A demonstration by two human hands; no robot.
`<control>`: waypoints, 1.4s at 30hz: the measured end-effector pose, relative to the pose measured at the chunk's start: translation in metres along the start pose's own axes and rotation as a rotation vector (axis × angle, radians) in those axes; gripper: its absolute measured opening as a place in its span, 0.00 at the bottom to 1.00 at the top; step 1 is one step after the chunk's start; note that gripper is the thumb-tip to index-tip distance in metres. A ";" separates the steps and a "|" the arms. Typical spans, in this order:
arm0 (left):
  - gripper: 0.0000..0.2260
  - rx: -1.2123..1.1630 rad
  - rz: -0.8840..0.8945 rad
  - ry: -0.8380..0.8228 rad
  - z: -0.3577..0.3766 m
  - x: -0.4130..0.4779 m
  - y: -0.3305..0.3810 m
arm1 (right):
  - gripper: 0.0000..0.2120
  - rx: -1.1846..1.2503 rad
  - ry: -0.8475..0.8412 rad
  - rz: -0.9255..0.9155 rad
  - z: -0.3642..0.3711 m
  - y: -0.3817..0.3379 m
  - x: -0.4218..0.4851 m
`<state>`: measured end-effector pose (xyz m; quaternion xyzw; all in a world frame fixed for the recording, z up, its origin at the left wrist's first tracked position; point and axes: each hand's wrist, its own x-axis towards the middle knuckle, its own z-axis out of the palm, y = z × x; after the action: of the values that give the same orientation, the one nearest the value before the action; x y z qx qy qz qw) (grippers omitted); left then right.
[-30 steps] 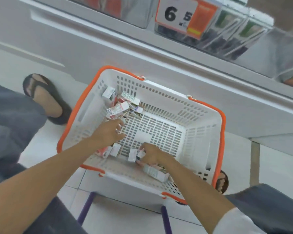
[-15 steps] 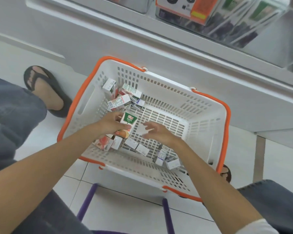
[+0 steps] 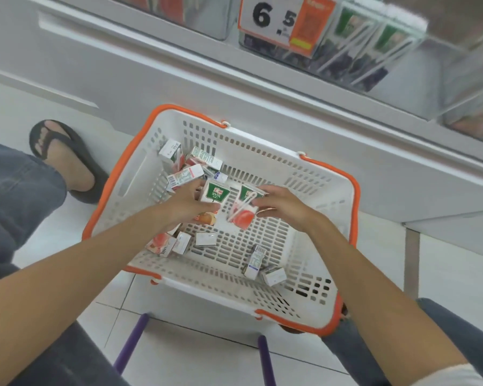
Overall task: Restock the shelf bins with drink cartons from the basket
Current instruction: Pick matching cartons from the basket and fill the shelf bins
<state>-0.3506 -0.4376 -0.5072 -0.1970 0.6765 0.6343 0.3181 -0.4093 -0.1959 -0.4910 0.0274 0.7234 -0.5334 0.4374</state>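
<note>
Both grips are down in the basket [image 3: 353, 196], each w/ one drink carton. My left grip [image 3: 186, 206] is curled round the green-top carton [image 3: 214, 194], fingers on its left side, thumb across the lower front, label facing up at me. My right grip [image 3: 283, 204] pinches the straw-side carton [image 3: 243, 214] by its right edge, fingers bent but not fully wrapped. The two cartons sit just beside each other, approx mid-basket. Can't tell if they're clear of the mesh floor. Both long axes run roughly away from me, green ends toward the shelf, the right one tilted a bit.

What the next move turns on, imo: the shelf bin [image 3: 374, 45] w/ matching green cartons lies up and ahead, to the right of the price tag [image 3: 273, 20]. So the right grip is nearer, and the left has to reach further across. Cartons prob need standing upright before going in. Loose cartons [image 3: 183, 174] lie in the basket corners, so the restock isn't near done.
</note>
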 end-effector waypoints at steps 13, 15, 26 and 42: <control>0.27 -0.014 0.352 -0.049 0.073 -0.077 0.157 | 0.19 -0.084 0.311 -0.360 -0.048 -0.130 -0.141; 0.27 -0.035 0.394 -0.020 0.060 -0.089 0.173 | 0.17 -0.173 0.349 -0.408 -0.043 -0.157 -0.146; 0.22 -0.057 0.609 0.263 -0.115 -0.115 0.225 | 0.12 -0.424 0.546 -0.761 0.035 -0.323 -0.088; 0.20 -0.124 0.738 0.333 -0.189 -0.080 0.233 | 0.16 -0.504 0.155 -0.036 0.035 -0.416 0.058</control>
<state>-0.4828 -0.6071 -0.2834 -0.0598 0.7047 0.7047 -0.0571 -0.6347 -0.4276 -0.2199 -0.0546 0.8652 -0.3404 0.3641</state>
